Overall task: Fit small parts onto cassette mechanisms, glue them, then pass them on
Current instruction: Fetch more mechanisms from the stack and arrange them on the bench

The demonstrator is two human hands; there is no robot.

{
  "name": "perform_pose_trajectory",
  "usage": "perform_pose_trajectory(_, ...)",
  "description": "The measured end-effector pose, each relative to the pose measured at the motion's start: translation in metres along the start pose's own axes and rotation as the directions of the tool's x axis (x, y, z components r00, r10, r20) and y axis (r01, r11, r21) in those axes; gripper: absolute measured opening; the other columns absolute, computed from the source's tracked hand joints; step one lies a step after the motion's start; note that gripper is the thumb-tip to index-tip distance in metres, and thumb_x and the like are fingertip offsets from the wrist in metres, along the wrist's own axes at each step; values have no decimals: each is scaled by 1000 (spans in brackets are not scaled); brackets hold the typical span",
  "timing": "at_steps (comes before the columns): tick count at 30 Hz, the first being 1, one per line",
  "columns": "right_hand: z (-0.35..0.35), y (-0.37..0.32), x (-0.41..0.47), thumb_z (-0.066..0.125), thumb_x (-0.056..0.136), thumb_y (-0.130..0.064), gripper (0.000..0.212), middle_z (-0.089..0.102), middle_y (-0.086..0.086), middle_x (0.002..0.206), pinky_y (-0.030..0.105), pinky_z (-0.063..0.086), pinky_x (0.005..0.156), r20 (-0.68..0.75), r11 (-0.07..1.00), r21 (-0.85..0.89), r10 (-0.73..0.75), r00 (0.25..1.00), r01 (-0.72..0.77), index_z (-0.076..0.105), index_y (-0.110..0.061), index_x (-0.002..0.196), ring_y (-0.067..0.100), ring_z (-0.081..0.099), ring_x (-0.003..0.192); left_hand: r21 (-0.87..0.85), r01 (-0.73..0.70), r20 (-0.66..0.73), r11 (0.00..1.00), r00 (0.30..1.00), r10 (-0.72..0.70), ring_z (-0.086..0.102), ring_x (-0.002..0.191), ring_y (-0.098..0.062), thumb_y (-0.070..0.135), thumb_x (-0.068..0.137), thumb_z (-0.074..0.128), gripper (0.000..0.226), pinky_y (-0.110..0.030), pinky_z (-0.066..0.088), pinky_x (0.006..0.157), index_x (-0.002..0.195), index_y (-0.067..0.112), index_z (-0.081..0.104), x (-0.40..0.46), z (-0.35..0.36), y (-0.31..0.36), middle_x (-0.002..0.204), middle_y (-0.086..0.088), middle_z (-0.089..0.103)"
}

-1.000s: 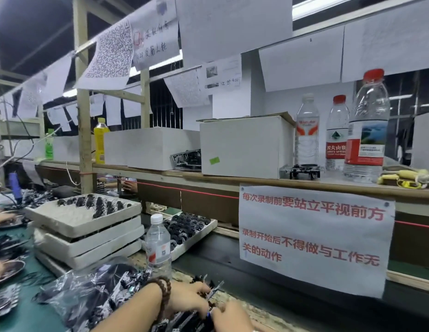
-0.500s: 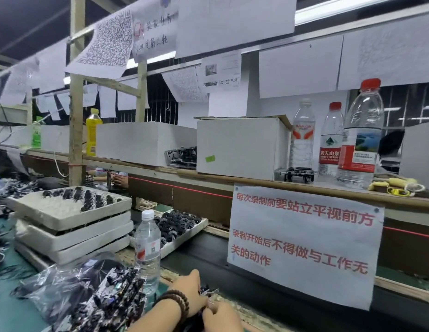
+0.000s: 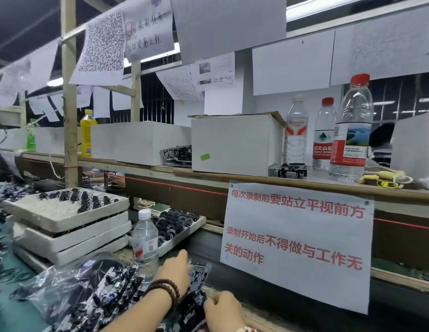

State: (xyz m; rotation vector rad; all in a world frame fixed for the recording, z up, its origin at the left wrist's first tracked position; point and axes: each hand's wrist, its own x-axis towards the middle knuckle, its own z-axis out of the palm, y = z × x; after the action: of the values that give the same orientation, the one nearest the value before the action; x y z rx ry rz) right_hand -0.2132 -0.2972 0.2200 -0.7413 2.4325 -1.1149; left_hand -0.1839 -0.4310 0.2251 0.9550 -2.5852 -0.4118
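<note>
Head view suggests fitting is underway: left hand (image 3: 175,271) grips a cassette mechanism (image 3: 199,276), right hand (image 3: 224,310) curls beside it, contents unclear; gluing likely next.

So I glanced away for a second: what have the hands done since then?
The left hand has reached forward to a cassette mechanism at the belt's edge; whether it grips it is unclear. The right hand stays close behind, fingers curled on the dark parts. The water bottle and foam trays have not moved.
</note>
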Motion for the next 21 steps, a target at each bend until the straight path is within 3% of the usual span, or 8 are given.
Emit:
perform_pose_trajectory(2, -9, 1, -4, 42, 92, -20, 32, 57, 3, 83, 21, 48, 63, 1, 996, 88, 23, 1000, -23, 41, -17, 60, 19, 61, 75, -60, 27, -34, 998, 999, -29, 58, 74, -18, 27, 97, 39, 13, -32, 52, 72, 86, 20, 36, 3, -5, 4, 85, -2, 60)
perform_pose_trajectory(4, -18, 1, -12, 43, 94, -18, 36, 60, 8, 91, 16, 46, 44, 20, 975, 215, 57, 998, -60, 40, -14, 59, 20, 68, 67, -100, 39, -36, 994, 998, -43, 56, 69, -18, 25, 97, 40, 15, -32, 53, 69, 84, 20, 36, 4, -11, 8, 79, -1, 56)
perform_pose_trajectory(5, -22, 0, -15, 43, 95, -16, 36, 59, 11, 93, 16, 47, 43, 33, 960, 270, 69, 997, -75, 40, -12, 59, 19, 68, 62, -111, 41, -40, 993, 998, -46, 53, 65, -16, 25, 98, 40, 16, -31, 51, 64, 83, 19, 36, 5, -15, 10, 77, 0, 55)
perform_pose_trajectory(7, -31, -1, -22, 43, 95, -14, 34, 56, 12, 86, 27, 57, 63, 40, 928, 366, 61, 997, -72, 39, -11, 61, 16, 65, 54, -138, 44, -65, 989, 996, -53, 48, 58, -14, 26, 98, 38, 17, -27, 44, 54, 83, 19, 36, 4, -22, 14, 73, 0, 51)
perform_pose_trajectory(9, -39, -2, -29, 44, 95, -14, 33, 50, 9, 77, 33, 51, 77, 29, 916, 400, 31, 999, -39, 36, -13, 63, 17, 65, 54, -154, 39, -87, 987, 995, -53, 44, 56, -13, 23, 98, 38, 15, -27, 37, 49, 84, 17, 35, 1, -30, 20, 69, 0, 47)
perform_pose_trajectory(14, -61, -4, -53, 44, 96, -12, 18, 53, 14, 84, 40, 54, 80, 26, 857, 515, 14, 1000, -25, 42, -8, 78, 15, 64, 52, -172, 24, -138, 985, 989, -48, 45, 52, -14, 26, 98, 38, 21, -25, 32, 44, 79, 20, 33, -17, -51, 40, 65, -2, 48)
perform_pose_trajectory(17, -77, -8, -74, 42, 97, -10, 14, 50, 15, 89, 30, 56, 67, 22, 802, 597, 6, 1000, -18, 44, -8, 84, 14, 62, 55, -221, 11, -160, 975, 986, -48, 44, 56, -16, 27, 98, 38, 29, -28, 34, 51, 71, 21, 29, -29, -67, 54, 68, -4, 48)
perform_pose_trajectory(21, -104, -5, -105, 42, 97, -7, 29, 62, 14, 78, 20, 55, 48, -3, 705, 709, 29, 1000, -19, 52, -1, 71, 20, 63, 62, -245, -39, -153, 969, 988, 1, 54, 77, -27, 30, 97, 41, 19, -33, 43, 71, 85, 15, 39, -53, -88, 78, 85, -11, 56)
